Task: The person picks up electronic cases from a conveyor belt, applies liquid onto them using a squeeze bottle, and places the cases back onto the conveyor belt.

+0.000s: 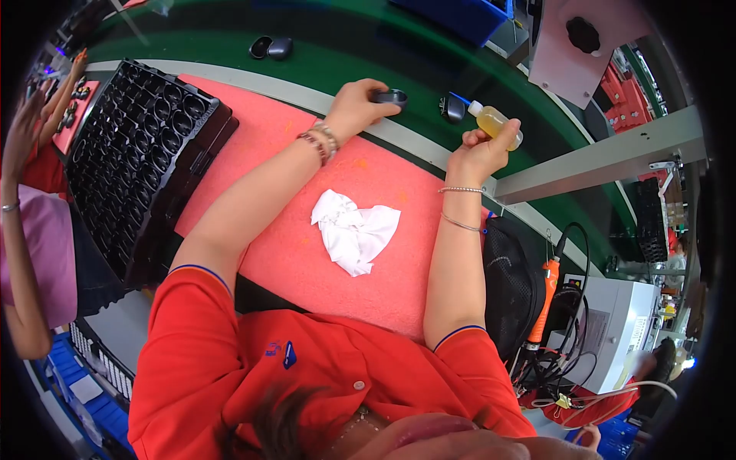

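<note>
My left hand (356,108) is closed on a small dark case (391,98), held over the near edge of the green belt. In my right hand (483,156), fingers wrap a small clear bottle (497,124) of yellowish liquid. It is tilted, its white cap and thin blue tip pointing up and left. Just beyond that tip, another dark case (452,108) lies on the belt. A crumpled white cloth (354,232) rests on the pink mat (295,264) between my forearms.
Stacked black trays (142,146) with round pockets stand at the left. The green conveyor belt (337,46) carries an opened dark case (271,48) farther off. At the right are a black mesh pouch (512,268), an orange electric screwdriver (546,299) and a metal post (606,157). Co-workers' arms show at far left.
</note>
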Demonstrator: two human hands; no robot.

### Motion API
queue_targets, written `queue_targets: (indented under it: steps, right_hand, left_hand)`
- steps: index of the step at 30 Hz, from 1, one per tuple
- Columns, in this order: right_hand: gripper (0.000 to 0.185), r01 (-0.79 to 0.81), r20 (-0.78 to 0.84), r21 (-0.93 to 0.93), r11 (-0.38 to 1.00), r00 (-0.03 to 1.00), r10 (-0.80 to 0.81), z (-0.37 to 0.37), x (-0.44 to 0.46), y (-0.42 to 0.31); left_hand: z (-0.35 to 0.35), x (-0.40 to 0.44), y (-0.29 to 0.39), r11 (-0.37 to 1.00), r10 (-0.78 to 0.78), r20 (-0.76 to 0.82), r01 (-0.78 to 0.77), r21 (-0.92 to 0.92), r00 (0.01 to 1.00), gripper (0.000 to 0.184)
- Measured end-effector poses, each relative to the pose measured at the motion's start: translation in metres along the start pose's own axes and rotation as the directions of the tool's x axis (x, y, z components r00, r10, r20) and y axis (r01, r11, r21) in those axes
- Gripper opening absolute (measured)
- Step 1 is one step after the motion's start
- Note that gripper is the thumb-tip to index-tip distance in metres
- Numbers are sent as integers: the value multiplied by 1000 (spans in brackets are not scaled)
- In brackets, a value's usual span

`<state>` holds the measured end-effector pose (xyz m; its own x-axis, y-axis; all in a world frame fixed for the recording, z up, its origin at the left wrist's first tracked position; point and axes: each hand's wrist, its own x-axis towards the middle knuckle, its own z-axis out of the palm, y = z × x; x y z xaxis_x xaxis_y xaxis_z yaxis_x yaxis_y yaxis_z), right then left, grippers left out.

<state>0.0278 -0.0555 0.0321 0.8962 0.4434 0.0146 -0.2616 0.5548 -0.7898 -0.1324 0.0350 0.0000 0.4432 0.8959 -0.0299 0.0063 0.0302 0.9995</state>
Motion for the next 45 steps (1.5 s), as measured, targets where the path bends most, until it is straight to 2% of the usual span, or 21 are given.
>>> queue_targets:
  steps: [2, 4, 5, 9, 12, 14, 16, 18, 20, 23, 25, 26, 28, 30, 33, 34, 36, 37, 39, 41, 45]
  right_hand:
    - [42, -64, -66, 20, 998, 996, 66, 1, 0, 1]
    - [42, -58, -52, 33, 998, 997, 59, -3, 3, 4]
    - [42, -46, -41, 39, 998, 998, 48, -4, 4, 5]
    - [43, -97, -57, 17, 995, 994, 97, -4, 3, 4]
    - [43, -129, -49, 37, 991, 990, 131, -7, 6, 3]
    - [43, -135, -64, 57, 989, 988, 139, -6, 4, 4]
    - [43, -150, -67, 45, 988, 986, 153, -5, 3, 5]
    - [43, -152, -79, 45, 987, 985, 156, -4, 2, 8]
    - [44, -152, -89, 45, 987, 984, 155, -1, 1, 9]
    - [42, -161, -69, 39, 986, 984, 164, -1, 0, 11]
    - [42, -160, -70, 40, 986, 984, 162, -1, 2, 11]
    - [42, -165, -70, 39, 985, 983, 168, -2, 1, 11]
    - [42, -166, -81, 46, 985, 982, 169, -3, 1, 11]
    - [42, -153, -72, 38, 987, 985, 156, -3, 2, 11]
    - [42, -162, -82, 56, 985, 983, 167, -1, 2, 11]
    - [42, -162, -80, 59, 985, 983, 167, 0, 0, 9]
    - [42, -171, -40, 76, 982, 984, 174, 2, -4, 7]
    - [42, -170, -38, 78, 982, 984, 173, 3, -4, 6]
    - [42, -178, -32, 102, 979, 983, 182, 4, -5, 8]
    - [42, -188, -13, 106, 976, 982, 191, 7, -9, 5]
    - [43, -215, 35, 122, 969, 977, 212, 10, -15, 4]
  left_hand:
    - [15, 21, -4, 759, 318, -11, -247, 602, 948, 43]
    - [30, 36, -4, 686, 335, 18, -256, 681, 942, 43]
    - [36, 45, -12, 547, 454, 37, -311, 777, 890, 44]
    - [30, 56, -13, 408, 380, 114, -277, 870, 918, 50]
    - [5, 59, -12, 392, 571, 106, -383, 836, 814, 53]
    - [-36, 73, -6, 333, 696, -5, -316, 888, 718, 43]
    - [-89, 87, 3, 382, 632, -159, -126, 916, 759, 35]
    - [-134, 105, -8, 421, 661, -400, 128, 898, 635, 29]
    - [-155, 103, 4, 502, 480, -571, 325, 801, 666, 32]
    - [-171, 108, 4, 457, 384, -608, 429, 779, 695, 30]
    - [-183, 120, -5, 356, 166, -437, 359, 863, 884, 25]
    - [-178, 118, -3, 355, 160, -431, 356, 864, 888, 25]
    - [-166, 105, 14, 107, 153, -423, 410, 906, 893, 22]
    - [-161, 99, 26, 106, 194, -413, 400, 910, 890, 22]
    - [-160, 100, 35, 366, 354, -536, 414, 833, 766, 22]
    - [-158, 98, 39, 366, 357, -537, 414, 833, 764, 22]
    - [-141, 88, 59, 844, 163, -528, 159, 512, 833, 24]
    - [-134, 88, 58, 958, 118, -486, 29, 284, 866, 27]
    - [-110, 65, 66, 995, 20, -272, -46, -90, 962, 30]
    - [-94, 55, 51, 904, -59, -88, 16, -428, 994, 29]
    - [-50, 16, 9, 755, -127, 192, 220, -617, 973, 26]
